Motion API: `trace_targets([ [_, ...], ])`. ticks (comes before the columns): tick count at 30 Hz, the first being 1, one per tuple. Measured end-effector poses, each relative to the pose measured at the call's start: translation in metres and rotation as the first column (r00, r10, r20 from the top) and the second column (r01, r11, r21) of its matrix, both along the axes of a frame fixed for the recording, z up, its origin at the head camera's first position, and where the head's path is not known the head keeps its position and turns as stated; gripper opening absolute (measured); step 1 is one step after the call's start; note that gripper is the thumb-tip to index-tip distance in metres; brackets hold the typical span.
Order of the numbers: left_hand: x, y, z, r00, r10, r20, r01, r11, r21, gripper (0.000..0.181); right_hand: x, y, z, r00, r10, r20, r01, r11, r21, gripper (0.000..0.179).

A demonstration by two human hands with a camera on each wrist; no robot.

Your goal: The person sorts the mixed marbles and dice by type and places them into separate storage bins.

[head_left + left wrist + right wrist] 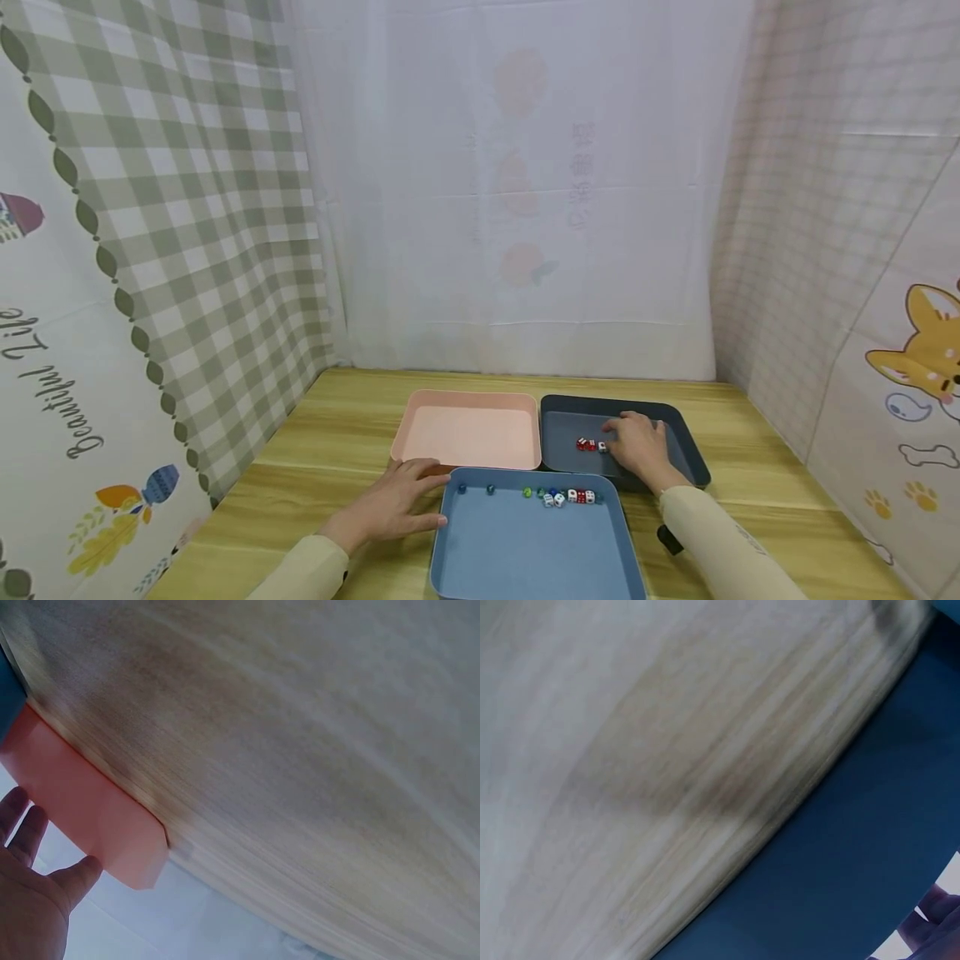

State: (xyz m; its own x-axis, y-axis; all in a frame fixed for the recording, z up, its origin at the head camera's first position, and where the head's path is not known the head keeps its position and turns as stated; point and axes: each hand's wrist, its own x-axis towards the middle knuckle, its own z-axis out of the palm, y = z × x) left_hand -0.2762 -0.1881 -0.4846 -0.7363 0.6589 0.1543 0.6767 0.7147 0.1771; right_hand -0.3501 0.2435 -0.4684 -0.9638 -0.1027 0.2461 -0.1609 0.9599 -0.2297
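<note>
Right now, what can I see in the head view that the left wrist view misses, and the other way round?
Only the head view shows the dice, the right hand and the green-checked cloth. Only the left wrist view gives a close look at the outer wall of the pink tray; a blue sliver there is too small to match to one tray. Both show the left hand, pink tray, wooden table and white cloth.

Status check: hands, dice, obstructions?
Left hand at left rim of light blue tray, dice along its far side. Right hand over navy tray, beside red and white dice; grip unclear. No obstruction seen.
</note>
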Motion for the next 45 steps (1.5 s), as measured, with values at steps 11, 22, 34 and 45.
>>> trace_targets([
  [11,0.001,0.0,0.003,1.0,-0.011,0.004,0.011,1.0,0.008,0.072,0.002,0.007,0.002,1.0,-0.013,0.018,0.013,1.0,0.017,0.03],
  [22,-0.001,0.004,0.005,0.999,-0.003,0.033,0.003,1.0,0.013,0.071,0.015,0.015,0.001,1.0,0.029,-0.005,-0.029,0.999,0.038,0.037],
  [34,0.001,0.003,0.008,0.999,0.021,0.049,-0.022,1.0,0.019,0.069,0.039,0.019,0.001,0.971,0.23,-0.059,-0.233,0.972,-0.037,0.053],
  [45,-0.002,0.008,0.018,0.997,0.023,0.07,-0.021,0.999,-0.024,0.067,0.058,0.025,0.0,0.951,0.307,-0.038,-0.309,0.949,-0.059,0.057],
])
